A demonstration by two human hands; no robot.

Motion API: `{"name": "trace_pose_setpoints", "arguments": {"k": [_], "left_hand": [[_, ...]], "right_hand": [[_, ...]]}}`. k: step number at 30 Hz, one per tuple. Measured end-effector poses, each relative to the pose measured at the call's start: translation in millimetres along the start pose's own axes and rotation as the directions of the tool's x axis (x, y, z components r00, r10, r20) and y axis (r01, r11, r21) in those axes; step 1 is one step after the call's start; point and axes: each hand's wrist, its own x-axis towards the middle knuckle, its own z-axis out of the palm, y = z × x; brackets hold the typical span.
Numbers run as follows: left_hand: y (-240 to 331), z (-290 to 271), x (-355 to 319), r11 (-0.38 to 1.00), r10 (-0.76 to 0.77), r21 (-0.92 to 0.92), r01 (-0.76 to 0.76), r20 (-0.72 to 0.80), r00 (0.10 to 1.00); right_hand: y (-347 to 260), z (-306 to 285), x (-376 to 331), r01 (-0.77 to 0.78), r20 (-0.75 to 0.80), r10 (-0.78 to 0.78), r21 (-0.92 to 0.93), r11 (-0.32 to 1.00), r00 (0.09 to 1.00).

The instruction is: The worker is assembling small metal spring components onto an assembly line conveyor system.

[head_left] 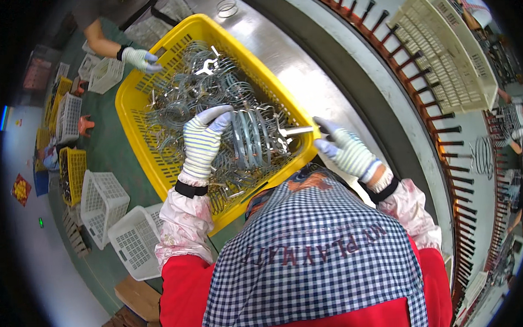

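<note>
A yellow plastic basket (134, 101) full of tangled metal ring clamps (196, 94) sits in front of me on a steel surface. My left hand (203, 139), in a striped knit glove, reaches into the basket and closes on a bunch of upright metal rings (250, 138). Over the basket's right rim my right hand (344, 149), also gloved, pinches the flat handle end of a metal clamp (295, 130). A checked apron and red sleeves fill the lower part of the view.
Another person's gloved hand (140, 58) rests on the basket's far left rim. A cream basket (442, 53) sits upper right beside a curved row of dark pegs (439, 128). White and yellow baskets (104, 206) stand on the green floor at left.
</note>
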Motion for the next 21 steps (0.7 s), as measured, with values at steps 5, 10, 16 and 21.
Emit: {"name": "trace_pose_setpoints", "arguments": {"k": [5,10,16,21], "left_hand": [[20,45,8,0.989,-0.042,-0.138,0.056,0.101,0.994],[25,74,12,0.965,-0.016,-0.253,0.071,0.214,0.977],[78,119,-12,0.995,-0.070,-0.071,0.076,0.080,0.994],[-11,124,-21,0.955,-0.145,-0.265,0.136,-0.013,0.989]], "right_hand": [[-20,-10,-4,-0.049,0.175,0.074,-0.145,0.988,0.982],[-6,-26,-28,-0.017,0.019,0.023,-0.275,0.961,1.000],[13,-99,-100,-0.133,-0.309,-0.010,-0.438,0.889,0.951],[62,-215,-135,-0.151,-0.798,-0.086,-0.217,0.964,0.596]]}}
